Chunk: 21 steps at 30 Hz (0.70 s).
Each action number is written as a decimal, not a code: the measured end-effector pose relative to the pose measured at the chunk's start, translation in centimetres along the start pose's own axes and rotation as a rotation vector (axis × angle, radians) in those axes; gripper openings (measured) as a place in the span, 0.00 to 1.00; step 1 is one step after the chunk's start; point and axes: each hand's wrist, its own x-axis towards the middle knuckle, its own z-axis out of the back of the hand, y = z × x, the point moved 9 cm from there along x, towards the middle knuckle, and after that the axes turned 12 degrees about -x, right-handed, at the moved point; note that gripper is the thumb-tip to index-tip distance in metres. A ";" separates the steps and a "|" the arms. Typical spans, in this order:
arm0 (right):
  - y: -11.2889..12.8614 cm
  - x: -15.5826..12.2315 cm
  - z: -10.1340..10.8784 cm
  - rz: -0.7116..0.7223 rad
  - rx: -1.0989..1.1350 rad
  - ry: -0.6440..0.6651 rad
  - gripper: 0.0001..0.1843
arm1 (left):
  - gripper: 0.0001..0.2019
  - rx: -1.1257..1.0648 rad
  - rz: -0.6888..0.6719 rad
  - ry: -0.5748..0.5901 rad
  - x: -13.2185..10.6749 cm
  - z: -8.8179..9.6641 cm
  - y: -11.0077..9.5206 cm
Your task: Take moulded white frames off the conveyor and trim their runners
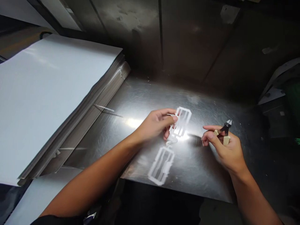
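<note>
My left hand (157, 123) is closed on a white plastic frame part (183, 122), pinched between thumb and fingers over the metal table. Joined to it by a thin curved strip, a second white frame (161, 166) of similar shape hangs lower, toward the table's near edge; both are a little blurred. To the right, my right hand (225, 147) is wrapped round a pair of side cutters (226, 130) with cream handles and a dark head. The cutters' jaws point up and away, apart from the white parts.
A shiny metal table (199, 175) lies beneath my hands, with small white bits scattered on it. At left stands a thick stack of large sheets (53, 84), white on top, its ties sticking out. A dark panelled wall (182, 40) rises behind.
</note>
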 end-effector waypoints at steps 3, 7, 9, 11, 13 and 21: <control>-0.6 0.1 -1.2 -0.063 0.032 0.119 0.24 | 0.19 0.117 0.119 0.166 -1.0 -2.1 1.6; -0.6 -0.5 -3.2 -0.102 0.146 0.332 0.26 | 0.26 0.141 0.229 0.277 -2.0 -3.0 2.7; -0.7 -0.9 -4.0 -0.125 0.192 0.418 0.26 | 0.27 0.132 0.268 0.297 -2.1 -3.0 2.9; -0.9 -1.2 -4.4 -0.144 0.241 0.459 0.26 | 0.26 0.118 0.286 0.312 -2.0 -2.9 2.9; -0.9 -1.1 -4.2 -0.149 0.311 0.435 0.24 | 0.27 0.050 0.259 0.295 -1.3 -2.4 2.3; 0.8 0.9 0.9 -0.064 0.510 0.004 0.24 | 0.43 -0.319 0.047 0.058 1.1 1.2 -2.3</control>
